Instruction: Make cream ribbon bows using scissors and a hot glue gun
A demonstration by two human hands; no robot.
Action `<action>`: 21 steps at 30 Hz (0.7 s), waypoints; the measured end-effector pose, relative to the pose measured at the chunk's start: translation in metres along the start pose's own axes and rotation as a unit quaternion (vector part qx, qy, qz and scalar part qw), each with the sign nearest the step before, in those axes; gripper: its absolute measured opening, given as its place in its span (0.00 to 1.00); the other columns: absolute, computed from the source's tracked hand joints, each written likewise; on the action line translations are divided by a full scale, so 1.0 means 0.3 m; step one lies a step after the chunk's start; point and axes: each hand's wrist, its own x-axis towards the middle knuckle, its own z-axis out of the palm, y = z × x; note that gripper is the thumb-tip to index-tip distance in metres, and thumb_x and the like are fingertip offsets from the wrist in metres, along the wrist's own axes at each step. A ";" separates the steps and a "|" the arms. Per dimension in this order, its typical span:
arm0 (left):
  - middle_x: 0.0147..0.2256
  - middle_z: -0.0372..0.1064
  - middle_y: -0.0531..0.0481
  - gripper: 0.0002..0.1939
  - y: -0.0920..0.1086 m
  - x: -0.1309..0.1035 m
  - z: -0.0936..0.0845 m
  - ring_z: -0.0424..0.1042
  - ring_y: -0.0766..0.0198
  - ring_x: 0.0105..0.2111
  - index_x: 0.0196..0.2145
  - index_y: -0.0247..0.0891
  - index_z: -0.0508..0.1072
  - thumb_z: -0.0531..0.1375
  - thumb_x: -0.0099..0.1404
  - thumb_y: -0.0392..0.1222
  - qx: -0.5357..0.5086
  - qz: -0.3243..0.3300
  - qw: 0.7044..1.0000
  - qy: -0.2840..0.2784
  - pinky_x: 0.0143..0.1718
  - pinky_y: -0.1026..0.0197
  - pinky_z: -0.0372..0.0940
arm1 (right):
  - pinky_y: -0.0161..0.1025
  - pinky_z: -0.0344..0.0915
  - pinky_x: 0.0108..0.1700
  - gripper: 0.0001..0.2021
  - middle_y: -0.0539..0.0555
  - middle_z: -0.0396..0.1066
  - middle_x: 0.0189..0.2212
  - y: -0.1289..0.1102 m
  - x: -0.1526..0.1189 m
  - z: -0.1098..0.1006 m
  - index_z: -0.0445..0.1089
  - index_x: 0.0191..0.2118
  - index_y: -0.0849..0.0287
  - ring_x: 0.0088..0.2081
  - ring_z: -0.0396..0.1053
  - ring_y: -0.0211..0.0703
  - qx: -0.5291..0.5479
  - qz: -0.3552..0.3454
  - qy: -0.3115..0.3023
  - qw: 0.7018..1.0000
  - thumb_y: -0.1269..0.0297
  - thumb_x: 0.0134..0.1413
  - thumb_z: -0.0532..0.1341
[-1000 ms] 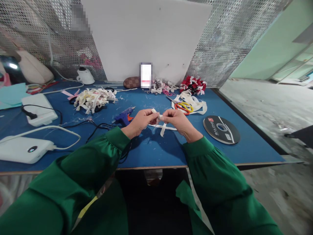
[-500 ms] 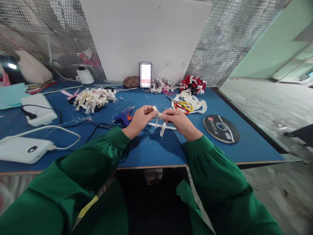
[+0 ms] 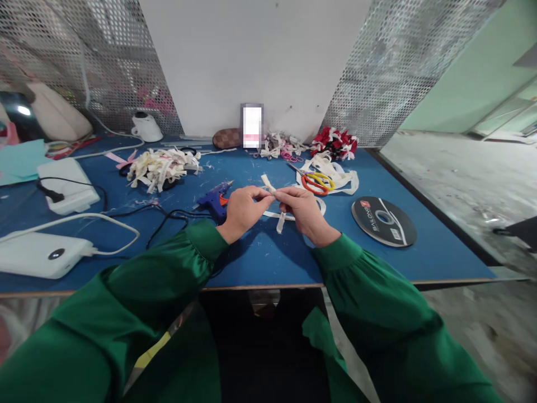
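Observation:
My left hand [image 3: 242,207] and my right hand [image 3: 302,210] meet above the middle of the blue table [image 3: 260,257]. Together they pinch a short strip of white ribbon [image 3: 280,219]; one end sticks up between the fingertips and another tail hangs down toward the table. A further white strip lies flat on the table just behind my right hand. Both sleeves are green. A blue hot glue gun [image 3: 215,197] lies just left of my left hand.
Orange-and-yellow scissors [image 3: 314,182] rest on loose white ribbon at the right. A black ribbon spool [image 3: 384,220] lies flat further right. A heap of cut white strips [image 3: 161,166], red-and-white bows [image 3: 334,143], a white power bank [image 3: 39,255], a charger block [image 3: 69,184] and cables fill the left.
My hands have closed in on each other, the fingertips now touching around the ribbon. The view has shifted slightly; the table items stay put.

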 end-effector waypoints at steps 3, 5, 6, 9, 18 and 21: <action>0.29 0.79 0.48 0.07 -0.004 0.006 -0.001 0.75 0.57 0.32 0.25 0.39 0.79 0.63 0.59 0.40 -0.016 -0.024 0.999 0.015 0.36 0.58 0.63 | 0.35 0.59 0.26 0.13 0.49 0.74 0.25 -0.006 -0.008 0.005 0.78 0.30 0.57 0.22 0.65 0.33 0.006 0.009 -0.010 1.000 0.54 0.39 0.72; 0.26 0.77 0.50 0.07 -0.006 0.009 -0.001 0.74 0.59 0.30 0.25 0.39 0.78 0.63 0.59 0.40 -0.032 -0.042 0.998 0.021 0.33 0.60 0.62 | 0.35 0.59 0.26 0.14 0.50 0.76 0.26 -0.013 -0.013 0.008 0.77 0.31 0.58 0.22 0.67 0.34 0.008 0.012 -0.008 1.000 0.55 0.39 0.72; 0.26 0.76 0.50 0.07 -0.007 0.010 -0.001 0.73 0.60 0.29 0.24 0.38 0.78 0.62 0.58 0.39 -0.042 -0.048 0.998 0.021 0.32 0.60 0.61 | 0.35 0.59 0.26 0.13 0.50 0.77 0.26 -0.017 -0.015 0.009 0.77 0.31 0.58 0.22 0.67 0.34 0.007 0.013 -0.007 1.000 0.55 0.39 0.72; 0.25 0.75 0.50 0.08 -0.005 0.011 -0.001 0.71 0.62 0.27 0.24 0.37 0.77 0.61 0.58 0.39 -0.073 -0.055 0.996 0.008 0.30 0.61 0.61 | 0.35 0.59 0.25 0.12 0.50 0.77 0.26 -0.024 -0.019 0.011 0.77 0.31 0.58 0.21 0.67 0.34 -0.003 0.013 -0.005 1.000 0.57 0.40 0.71; 0.26 0.76 0.49 0.08 -0.016 0.014 0.003 0.71 0.61 0.28 0.25 0.37 0.78 0.62 0.58 0.41 -0.086 -0.054 0.995 0.000 0.31 0.60 0.62 | 0.36 0.60 0.26 0.10 0.50 0.75 0.25 -0.025 -0.015 0.007 0.73 0.29 0.57 0.22 0.67 0.34 -0.038 -0.003 -0.020 0.999 0.58 0.42 0.70; 0.26 0.77 0.49 0.07 -0.020 0.014 0.003 0.72 0.60 0.28 0.26 0.37 0.79 0.62 0.58 0.40 -0.071 -0.047 0.996 -0.001 0.31 0.60 0.62 | 0.36 0.60 0.27 0.08 0.48 0.72 0.23 -0.026 -0.014 0.005 0.74 0.28 0.57 0.22 0.64 0.34 -0.045 -0.026 -0.011 0.999 0.60 0.43 0.69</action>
